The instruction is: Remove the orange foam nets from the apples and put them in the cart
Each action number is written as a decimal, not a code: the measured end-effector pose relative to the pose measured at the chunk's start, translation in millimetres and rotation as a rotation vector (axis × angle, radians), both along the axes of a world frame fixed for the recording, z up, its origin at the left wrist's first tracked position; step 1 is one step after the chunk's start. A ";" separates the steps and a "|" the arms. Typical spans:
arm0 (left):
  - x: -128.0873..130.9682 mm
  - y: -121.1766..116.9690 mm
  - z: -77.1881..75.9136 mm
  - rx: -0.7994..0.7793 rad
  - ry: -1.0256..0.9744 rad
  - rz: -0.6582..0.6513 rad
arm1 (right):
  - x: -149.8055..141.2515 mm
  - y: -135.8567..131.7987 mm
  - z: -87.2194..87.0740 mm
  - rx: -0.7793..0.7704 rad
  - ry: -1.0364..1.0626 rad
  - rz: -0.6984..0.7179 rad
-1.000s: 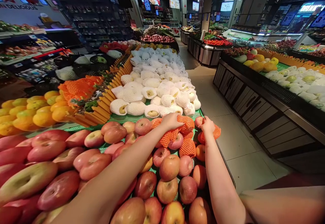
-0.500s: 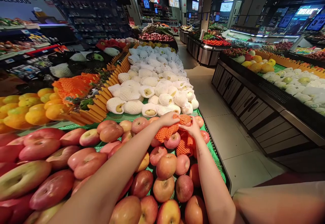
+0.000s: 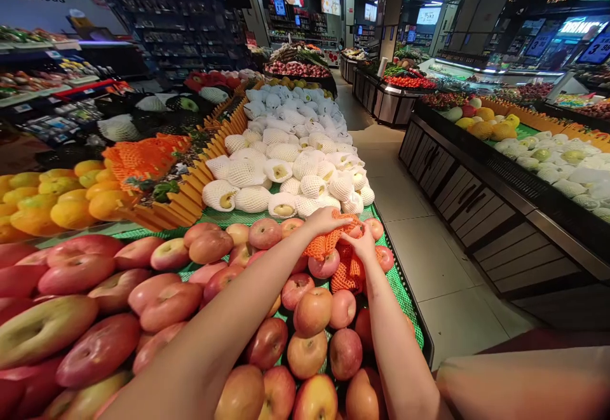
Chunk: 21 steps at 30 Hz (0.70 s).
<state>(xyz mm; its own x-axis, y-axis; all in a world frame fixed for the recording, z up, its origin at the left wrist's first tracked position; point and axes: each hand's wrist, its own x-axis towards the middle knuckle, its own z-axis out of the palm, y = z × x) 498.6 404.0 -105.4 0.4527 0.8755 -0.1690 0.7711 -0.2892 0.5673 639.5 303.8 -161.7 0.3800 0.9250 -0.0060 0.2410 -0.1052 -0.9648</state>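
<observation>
At the far right corner of a display of apples, both hands are close together over an orange foam net. My left hand is closed on the net, its fingertips toward the right. My right hand grips the net's right side, thumb reaching left and fingers partly hidden. A bit of something pinkish shows between the hands, but I cannot make out whether it is an apple inside the net. A second bunch of orange foam netting lies on the apples just below the hands.
Pears in white foam nets fill the stand ahead. A yellow slatted divider separates oranges on the left. The stand's black edge borders a tiled aisle, with another fruit stand across it.
My left hand and the orange net in it have shifted slightly right, closer to my right hand. The net's left end has drawn in. My right hand has barely moved.
</observation>
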 end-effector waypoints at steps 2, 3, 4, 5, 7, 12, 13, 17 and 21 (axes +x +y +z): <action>1.4 -2.6 5.7 0.039 0.035 0.049 | 4.1 1.7 0.2 0.029 0.099 -0.001; 2.3 -2.9 7.3 0.054 0.044 0.081 | 6.4 1.7 0.5 0.030 0.151 -0.018; 3.0 -2.6 8.2 0.065 0.037 0.098 | 8.7 1.2 1.1 0.019 0.215 -0.029; 3.4 -2.0 8.6 0.070 0.016 0.085 | 11.1 0.4 1.7 0.004 0.282 -0.032; 3.5 -0.7 7.6 0.059 -0.056 -0.009 | 15.3 -1.2 2.3 -0.034 0.407 0.008; 1.1 0.0 -3.0 -0.053 -0.223 -0.208 | 15.6 -0.5 -4.2 -0.104 0.507 0.098; -0.2 1.1 -5.5 -0.066 -0.228 -0.191 | 13.2 -0.3 -6.0 -0.096 0.486 0.063; -14.2 13.2 -4.9 -0.041 -0.138 0.045 | 4.7 -4.8 -5.0 0.125 0.308 -0.171; -33.0 23.3 20.7 0.200 0.173 0.297 | 19.2 -13.6 10.3 0.233 0.387 -0.512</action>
<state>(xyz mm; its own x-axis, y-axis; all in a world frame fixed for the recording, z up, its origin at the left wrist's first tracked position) 465.6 427.3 -84.7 0.1546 0.9874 -0.0331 0.9170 -0.1309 0.3768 658.7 290.2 -151.5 0.7807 0.6228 -0.0518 -0.1505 0.1070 -0.9828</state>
